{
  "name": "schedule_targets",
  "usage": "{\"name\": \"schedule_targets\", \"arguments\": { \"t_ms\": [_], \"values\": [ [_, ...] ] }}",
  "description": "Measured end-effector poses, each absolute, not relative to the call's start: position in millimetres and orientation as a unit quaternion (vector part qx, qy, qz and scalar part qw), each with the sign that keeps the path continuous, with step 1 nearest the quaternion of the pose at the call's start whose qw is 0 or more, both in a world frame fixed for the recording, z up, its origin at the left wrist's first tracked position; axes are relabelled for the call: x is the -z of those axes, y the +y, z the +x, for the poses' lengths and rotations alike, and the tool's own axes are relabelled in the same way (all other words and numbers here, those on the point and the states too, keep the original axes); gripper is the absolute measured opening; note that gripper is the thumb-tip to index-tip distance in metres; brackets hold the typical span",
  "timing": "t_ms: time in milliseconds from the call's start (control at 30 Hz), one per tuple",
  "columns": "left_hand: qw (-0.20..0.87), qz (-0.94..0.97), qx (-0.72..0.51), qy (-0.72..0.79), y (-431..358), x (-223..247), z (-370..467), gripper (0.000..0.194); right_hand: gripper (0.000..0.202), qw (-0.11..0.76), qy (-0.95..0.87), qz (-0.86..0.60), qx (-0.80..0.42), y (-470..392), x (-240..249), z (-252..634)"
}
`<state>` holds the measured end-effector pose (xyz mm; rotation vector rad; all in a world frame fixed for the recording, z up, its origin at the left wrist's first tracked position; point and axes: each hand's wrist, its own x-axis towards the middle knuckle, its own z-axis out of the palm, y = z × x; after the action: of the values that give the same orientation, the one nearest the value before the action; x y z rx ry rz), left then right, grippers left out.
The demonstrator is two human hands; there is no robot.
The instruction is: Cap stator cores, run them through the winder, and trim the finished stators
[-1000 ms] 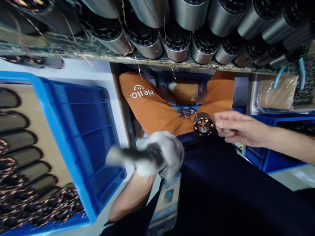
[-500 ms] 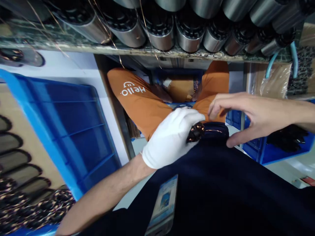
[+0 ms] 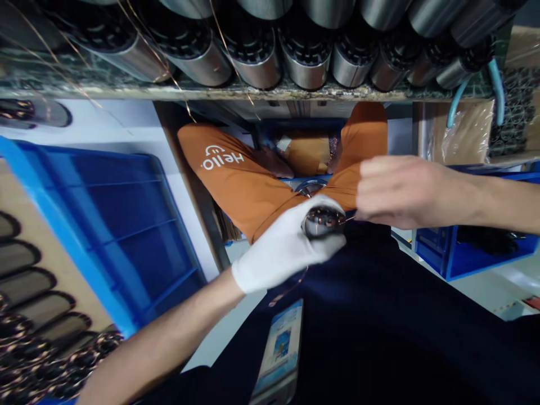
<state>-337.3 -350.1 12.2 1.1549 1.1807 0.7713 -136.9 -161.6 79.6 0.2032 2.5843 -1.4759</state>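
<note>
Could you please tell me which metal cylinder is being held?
The cylinder in the gloved left hand; those on the bench or in the blue crate are not grasped.

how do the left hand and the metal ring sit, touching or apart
Touching: the head view shows the gloved left hand curled around the metal ring, gripping its side.

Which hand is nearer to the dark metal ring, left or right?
Left. The gloved left hand grips the metal ring; the bare right hand is apart from it, just to its right, with a thin copper wire between them.
</note>
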Motion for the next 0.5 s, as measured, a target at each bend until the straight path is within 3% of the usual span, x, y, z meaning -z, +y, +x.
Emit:
{"name": "schedule_targets", "arguments": {
  "t_ms": [100,167,233,333,433,500],
  "values": [
    [0.376,0.634,-0.354,0.576,-347,-15,-342,0.024,0.049,0.151,0.794,0.151,0.569,-151,-81,-135],
    [0.322,0.691,-0.331,0.556,-343,-17,-345,0.009,0.055,0.256,0.646,0.196,0.692,-156,-74,-131],
    [0.326,0.695,-0.321,0.555,-339,-22,-344,0.009,0.048,0.304,0.544,0.208,0.754,-169,-66,-128],
    [0.409,0.632,-0.339,0.564,-341,-24,-334,0.02,0.041,0.185,0.703,0.172,0.664,-187,-61,-124],
    [0.634,0.459,-0.364,0.505,-349,-12,-326,0.04,0.028,0.015,0.902,0.031,0.429,-188,-60,-114],
    [0.722,0.328,-0.403,0.457,-357,-3,-329,0.049,0.018,-0.026,0.936,0.043,0.35,-181,-53,-98]
  ]
}}
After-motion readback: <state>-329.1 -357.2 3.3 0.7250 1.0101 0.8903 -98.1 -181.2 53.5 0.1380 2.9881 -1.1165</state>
